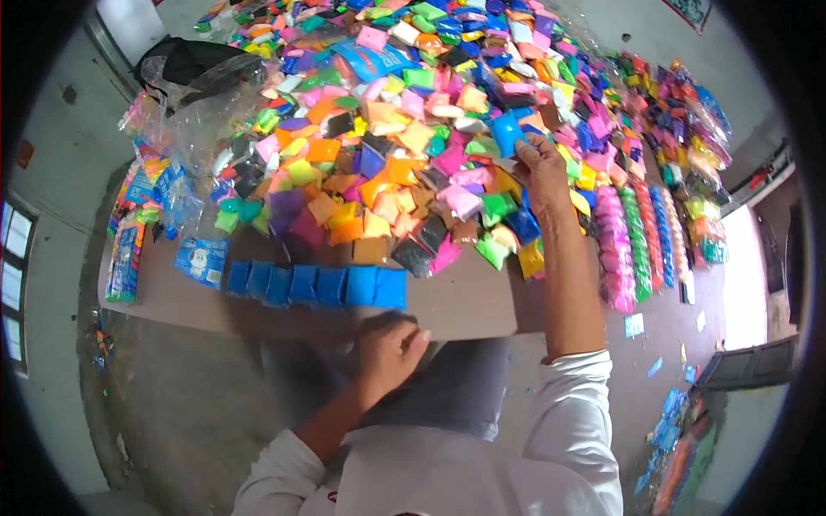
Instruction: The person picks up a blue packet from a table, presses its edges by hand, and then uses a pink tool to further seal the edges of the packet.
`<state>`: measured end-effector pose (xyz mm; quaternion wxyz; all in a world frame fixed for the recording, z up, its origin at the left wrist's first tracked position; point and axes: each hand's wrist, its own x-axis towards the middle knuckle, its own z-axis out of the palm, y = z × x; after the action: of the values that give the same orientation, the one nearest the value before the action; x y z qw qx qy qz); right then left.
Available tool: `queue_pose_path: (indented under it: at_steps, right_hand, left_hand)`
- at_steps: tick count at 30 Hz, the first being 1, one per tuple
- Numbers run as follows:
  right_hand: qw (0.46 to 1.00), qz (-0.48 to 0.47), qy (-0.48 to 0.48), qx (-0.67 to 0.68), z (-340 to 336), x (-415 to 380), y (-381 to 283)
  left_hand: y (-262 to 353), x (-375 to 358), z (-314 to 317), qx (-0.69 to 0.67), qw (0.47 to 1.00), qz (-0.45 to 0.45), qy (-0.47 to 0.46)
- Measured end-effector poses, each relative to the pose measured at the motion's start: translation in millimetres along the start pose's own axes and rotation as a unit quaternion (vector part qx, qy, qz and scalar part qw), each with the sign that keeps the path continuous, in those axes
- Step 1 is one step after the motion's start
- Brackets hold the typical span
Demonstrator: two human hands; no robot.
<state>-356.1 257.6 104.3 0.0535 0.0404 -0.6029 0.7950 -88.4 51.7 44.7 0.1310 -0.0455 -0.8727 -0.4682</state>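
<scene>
The row of flat, square, shiny blue plastic packets [317, 285] lies near the front edge of the brown table [465, 310]; a bump from the left hand [391, 353], just beside it with fingers curled together, might push some off. Right of the row is a bare bit of table, good room for moving. At the big, loose, many-coloured heap of packets [379, 185], the right hand [544, 172] pinches a bright blue, shiny plastic packet [506, 134]; pulling it out could make others slide.
</scene>
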Motion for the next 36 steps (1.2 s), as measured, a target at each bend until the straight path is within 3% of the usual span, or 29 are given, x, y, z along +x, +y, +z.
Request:
queue_pose_path:
  at_steps: [3, 7, 11, 15, 19, 23, 26, 29, 36]
  right_hand:
    - [0.996, 0.043, -0.053, 0.064, -1.6, -51.9, -3.4]
    - [0.994, 0.079, -0.060, 0.047, 13.0, -146.3, -6.6]
    - [0.986, 0.123, -0.103, -0.046, 15.5, -220.5, 14.7]
    - [0.968, 0.138, -0.184, -0.104, 33.9, -274.7, 22.5]
    - [0.969, 0.125, -0.211, -0.025, 59.3, -319.7, 30.5]
    - [0.952, 0.230, -0.203, -0.020, 68.7, -331.6, 28.4]
    - [0.959, 0.200, -0.186, -0.072, 71.8, -335.3, 32.4]
    - [0.964, 0.179, -0.194, 0.014, 71.4, -342.0, 40.3]
    - [0.987, 0.144, -0.064, 0.037, 77.5, -357.8, 50.4]
  left_hand:
    - [-12.4, -0.3, -8.7, 0.003, 0.998, 0.055, -0.033]
    - [-17.1, -8.8, -15.7, -0.147, 0.984, -0.063, -0.082]
    - [-15.9, -22.7, -24.1, -0.353, 0.907, -0.162, -0.163]
    - [-10.4, -44.6, -33.1, -0.328, 0.916, -0.150, -0.173]
    - [-5.8, -65.1, -44.5, -0.292, 0.936, -0.154, -0.120]
    - [-9.9, -83.5, -48.7, -0.244, 0.953, -0.143, -0.113]
    - [-8.3, -92.0, -43.8, -0.261, 0.946, -0.153, -0.117]
    - [-4.7, -95.5, -42.7, -0.282, 0.940, -0.156, -0.108]
    - [-8.1, -93.0, -39.5, -0.290, 0.938, -0.141, -0.128]
